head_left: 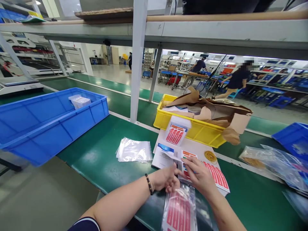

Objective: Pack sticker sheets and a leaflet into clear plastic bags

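Note:
My left hand (167,178), with a beaded bracelet at the wrist, has its fingers curled just above a clear plastic bag (179,210). Red-printed sticker sheets show through that bag. What the left fingers hold, if anything, is hidden. Close beside it, my right hand (198,175) pinches at the lifted edge of a thin paper sheet (172,156). Under the hands lie a stack of blue-and-white leaflets (160,158) and a stack of red-and-white sticker sheets (218,176). A packed bundle of stickers (176,133) stands behind them.
Clear empty bags (134,150) lie left of the leaflets. Yellow rubber bands (210,157) rest on the cardboard. A yellow bin (192,130) holds torn brown paper; a long blue bin (55,128) stands left. More plastic bags (271,160) lie right. A white post (138,64) rises behind.

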Demonstrator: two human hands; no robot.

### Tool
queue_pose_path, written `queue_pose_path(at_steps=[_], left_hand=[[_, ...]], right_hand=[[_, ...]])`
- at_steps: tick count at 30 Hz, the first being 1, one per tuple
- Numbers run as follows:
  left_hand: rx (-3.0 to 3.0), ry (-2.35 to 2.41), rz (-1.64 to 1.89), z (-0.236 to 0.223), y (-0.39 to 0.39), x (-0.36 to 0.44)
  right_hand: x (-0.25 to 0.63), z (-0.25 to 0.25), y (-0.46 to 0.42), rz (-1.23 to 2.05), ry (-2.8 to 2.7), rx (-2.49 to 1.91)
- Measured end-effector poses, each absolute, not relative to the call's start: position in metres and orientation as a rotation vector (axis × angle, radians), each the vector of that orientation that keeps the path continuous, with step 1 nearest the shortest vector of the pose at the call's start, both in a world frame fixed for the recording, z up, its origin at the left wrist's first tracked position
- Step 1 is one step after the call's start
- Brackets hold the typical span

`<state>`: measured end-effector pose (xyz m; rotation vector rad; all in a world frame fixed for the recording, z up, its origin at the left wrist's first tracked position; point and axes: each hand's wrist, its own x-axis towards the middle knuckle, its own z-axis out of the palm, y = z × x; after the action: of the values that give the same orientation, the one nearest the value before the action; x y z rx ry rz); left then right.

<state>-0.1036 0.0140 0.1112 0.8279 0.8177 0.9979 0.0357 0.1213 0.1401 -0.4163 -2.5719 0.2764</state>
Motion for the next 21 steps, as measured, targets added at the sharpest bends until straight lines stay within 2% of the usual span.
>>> queue_pose_path(at_steps=[6,8,12,21], left_hand=[[0.398,0.952,1.105,0.102,0.027,-0.103],[0.412,0.976,1.12,0.099,0.026,-0.099],[0.508,0.937,1.113,0.096,0.021,-0.096],[0.597,0.827,1.112,0.096,0.017,-0.092]], right_hand=[[0.073,0.163,0.122,0.727,-2.749,-0.372],[0.071,0.158,0.137,0.688,-2.679,-0.551],[0.058,0.135,0.185,0.408,-2.627,-1.045],[0.052,0.123,0.223,0.402,-2.704,-1.198]])
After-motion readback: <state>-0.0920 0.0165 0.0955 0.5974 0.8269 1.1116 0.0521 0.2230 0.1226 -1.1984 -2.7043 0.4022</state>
